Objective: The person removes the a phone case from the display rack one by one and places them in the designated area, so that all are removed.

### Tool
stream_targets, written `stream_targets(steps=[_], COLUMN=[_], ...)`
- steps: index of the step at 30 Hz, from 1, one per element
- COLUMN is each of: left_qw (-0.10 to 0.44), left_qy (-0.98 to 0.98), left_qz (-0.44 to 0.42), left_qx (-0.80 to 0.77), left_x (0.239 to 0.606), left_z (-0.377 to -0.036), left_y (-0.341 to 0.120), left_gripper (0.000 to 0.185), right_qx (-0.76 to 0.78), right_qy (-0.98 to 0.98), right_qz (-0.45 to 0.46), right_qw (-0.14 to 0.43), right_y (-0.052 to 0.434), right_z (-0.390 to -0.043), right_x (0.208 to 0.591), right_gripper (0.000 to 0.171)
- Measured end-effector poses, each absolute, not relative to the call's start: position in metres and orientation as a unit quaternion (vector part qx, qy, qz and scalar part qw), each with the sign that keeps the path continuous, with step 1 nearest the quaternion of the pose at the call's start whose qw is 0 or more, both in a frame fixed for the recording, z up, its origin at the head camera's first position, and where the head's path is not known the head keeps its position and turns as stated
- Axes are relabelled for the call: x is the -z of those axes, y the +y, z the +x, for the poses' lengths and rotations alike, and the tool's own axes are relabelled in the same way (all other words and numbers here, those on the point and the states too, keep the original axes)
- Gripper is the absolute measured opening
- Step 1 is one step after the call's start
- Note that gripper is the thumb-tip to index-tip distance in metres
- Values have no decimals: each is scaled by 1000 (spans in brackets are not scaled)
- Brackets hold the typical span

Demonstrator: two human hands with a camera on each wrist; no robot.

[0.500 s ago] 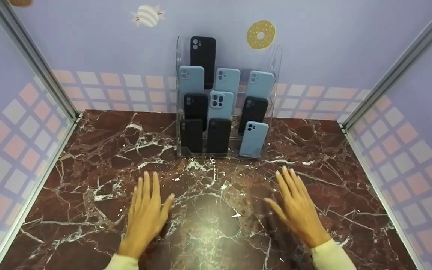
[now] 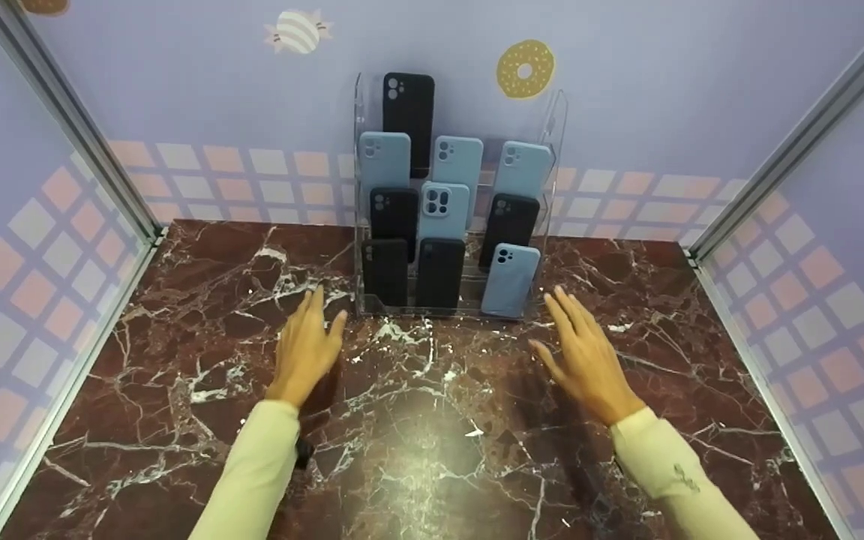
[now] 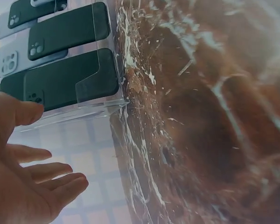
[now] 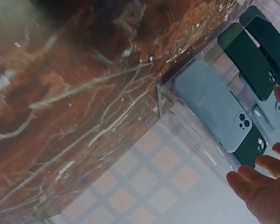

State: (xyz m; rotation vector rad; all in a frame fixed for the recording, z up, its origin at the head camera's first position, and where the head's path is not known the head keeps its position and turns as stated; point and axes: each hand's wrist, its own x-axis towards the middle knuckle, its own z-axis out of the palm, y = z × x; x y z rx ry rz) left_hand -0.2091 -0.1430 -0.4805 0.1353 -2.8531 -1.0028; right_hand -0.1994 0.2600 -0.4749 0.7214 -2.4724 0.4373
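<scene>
A clear tiered stand [image 2: 558, 127] against the back wall bears black and light blue phone cases in several rows. In its front row are two black phone cases, one at the left [image 2: 385, 274] and one in the middle [image 2: 440, 274], plus a light blue phone case [image 2: 511, 280] leaning at the right. My left hand [image 2: 308, 349] is just off the stand's front left corner, fingers extended and thumb apart, holding nothing. On the other side my right hand [image 2: 586, 360] reaches toward the front right corner, fingers spread and also holding nothing.
The brown marbled tabletop [image 2: 432, 420] carries small white flecks. Purple walls with printed checks [image 2: 229, 180] enclose it at the back and both sides, with metal rails [image 2: 76, 112] at the corners.
Both hands have moved forward, from the middle of the table up close to the stand's two front corners. The phone cases and the stand have stayed put.
</scene>
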Motion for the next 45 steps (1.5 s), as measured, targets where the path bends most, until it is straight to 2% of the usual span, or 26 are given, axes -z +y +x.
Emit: stream_targets(steps=[13, 21, 26, 33, 40, 45], left_qw=[85, 82, 85, 82, 77, 76], left_qy=[-933, -918, -911, -906, -908, -904], left_qz=[74, 86, 85, 103, 120, 129], left_qx=[341, 379, 393, 402, 394, 401], left_x=[474, 481, 487, 490, 493, 494], left_z=[-257, -273, -280, -287, -289, -290], left_y=[-130, -124, -121, -117, -116, -115], left_gripper=[52, 46, 42, 37, 33, 31], right_qx=[-246, -301, -314, -342, -362, -379], right_qy=[-908, -912, -914, -897, -890, -881], right_qz=[213, 133, 110, 107, 90, 89], right_qw=[265, 246, 233, 259, 261, 268], right_y=[244, 238, 234, 228, 226, 226], right_z=[-255, -282, -291, -298, -304, -305], right_x=[467, 463, 463, 464, 463, 465], right_gripper=[59, 54, 47, 35, 39, 31])
